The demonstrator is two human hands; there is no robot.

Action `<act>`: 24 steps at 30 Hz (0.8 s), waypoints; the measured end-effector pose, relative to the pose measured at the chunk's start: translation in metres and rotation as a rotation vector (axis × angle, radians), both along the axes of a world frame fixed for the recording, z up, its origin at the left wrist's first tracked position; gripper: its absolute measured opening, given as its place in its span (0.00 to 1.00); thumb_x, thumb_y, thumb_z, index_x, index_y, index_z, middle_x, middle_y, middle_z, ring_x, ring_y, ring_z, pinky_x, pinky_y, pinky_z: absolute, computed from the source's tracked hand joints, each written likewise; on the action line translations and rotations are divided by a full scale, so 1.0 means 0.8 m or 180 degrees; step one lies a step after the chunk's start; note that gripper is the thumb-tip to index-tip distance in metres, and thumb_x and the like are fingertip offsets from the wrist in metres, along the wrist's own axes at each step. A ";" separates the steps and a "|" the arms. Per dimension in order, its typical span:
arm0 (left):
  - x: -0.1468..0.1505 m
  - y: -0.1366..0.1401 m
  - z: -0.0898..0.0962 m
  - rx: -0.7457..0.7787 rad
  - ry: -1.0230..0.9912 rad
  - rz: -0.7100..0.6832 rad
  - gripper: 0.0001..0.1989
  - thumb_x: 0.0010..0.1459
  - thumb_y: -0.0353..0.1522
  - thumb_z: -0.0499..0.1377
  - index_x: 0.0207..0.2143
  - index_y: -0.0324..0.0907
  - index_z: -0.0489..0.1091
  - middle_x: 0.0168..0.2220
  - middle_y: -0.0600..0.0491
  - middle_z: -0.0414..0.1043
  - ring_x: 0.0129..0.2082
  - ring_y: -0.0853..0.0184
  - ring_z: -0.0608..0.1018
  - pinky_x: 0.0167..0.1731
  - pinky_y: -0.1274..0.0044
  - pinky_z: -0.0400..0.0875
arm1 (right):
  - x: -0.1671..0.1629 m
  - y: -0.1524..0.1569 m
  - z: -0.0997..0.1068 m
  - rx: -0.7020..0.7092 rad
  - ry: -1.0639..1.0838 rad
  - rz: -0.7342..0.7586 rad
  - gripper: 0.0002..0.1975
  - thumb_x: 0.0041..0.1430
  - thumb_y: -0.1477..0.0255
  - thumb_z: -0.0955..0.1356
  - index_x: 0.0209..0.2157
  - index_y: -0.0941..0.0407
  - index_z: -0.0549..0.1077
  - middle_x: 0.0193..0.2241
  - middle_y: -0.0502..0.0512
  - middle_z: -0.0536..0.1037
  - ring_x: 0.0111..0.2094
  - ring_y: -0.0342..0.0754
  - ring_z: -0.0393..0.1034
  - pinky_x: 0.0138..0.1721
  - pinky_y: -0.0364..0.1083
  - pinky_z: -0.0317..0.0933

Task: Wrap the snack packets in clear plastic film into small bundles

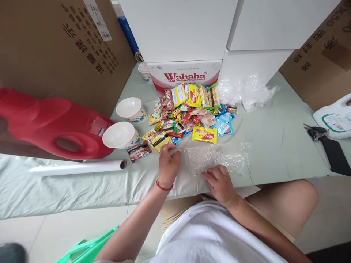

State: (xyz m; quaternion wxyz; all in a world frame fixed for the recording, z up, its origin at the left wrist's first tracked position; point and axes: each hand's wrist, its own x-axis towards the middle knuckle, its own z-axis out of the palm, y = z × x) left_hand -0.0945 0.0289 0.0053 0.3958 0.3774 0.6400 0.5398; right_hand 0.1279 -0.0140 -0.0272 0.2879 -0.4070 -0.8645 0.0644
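A crumpled clear plastic bag point(205, 157) lies flat on the cloth before me. My right hand point(221, 185) has its fingertips closed on the bag's near edge. Left of the bag, my left hand point(168, 165) is held with curled fingers and the thumb apart from them; no object shows in it. Its fingertips are beside a yellow snack packet point(160, 141), and I cannot tell whether they touch it. A brown wrapped snack point(139, 151) lies further left. Beyond the hands is a pile of small wrapped snacks point(189, 117), with a yellow nabati packet point(204, 135) at its front.
Two white paper bowls point(120, 135) stand left of the pile, near a red jug point(60, 124) and a white roll point(79, 167). A Wahaha carton point(186, 75) backs the pile. Clear plastic bags point(246, 91), a white bottle point(336, 118), keys point(315, 132) and a black phone point(336, 155) lie right.
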 end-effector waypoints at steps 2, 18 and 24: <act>0.009 -0.031 0.009 0.0515 0.0748 0.0270 0.07 0.60 0.33 0.64 0.39 0.46 0.69 0.43 0.51 0.70 0.44 0.64 0.73 0.43 0.74 0.69 | -0.001 0.000 0.001 -0.0085 0.0005 -0.0011 0.17 0.65 0.82 0.66 0.50 0.52 0.79 0.39 0.57 0.77 0.39 0.53 0.63 0.42 0.53 0.61; 0.046 -0.006 -0.001 0.0216 0.2744 -0.2625 0.09 0.64 0.34 0.61 0.44 0.40 0.75 0.48 0.41 0.75 0.50 0.52 0.75 0.51 0.60 0.74 | 0.021 -0.019 -0.013 -0.0048 -0.0041 0.0099 0.16 0.67 0.80 0.66 0.53 0.53 0.78 0.42 0.57 0.78 0.45 0.55 0.64 0.46 0.54 0.60; 0.082 0.013 -0.004 0.0654 0.2974 -0.2627 0.08 0.65 0.33 0.59 0.43 0.39 0.75 0.50 0.41 0.72 0.51 0.53 0.73 0.53 0.61 0.73 | 0.039 -0.030 -0.018 -0.0003 0.0058 -0.0044 0.16 0.67 0.81 0.67 0.51 0.52 0.79 0.45 0.57 0.80 0.47 0.54 0.65 0.48 0.55 0.61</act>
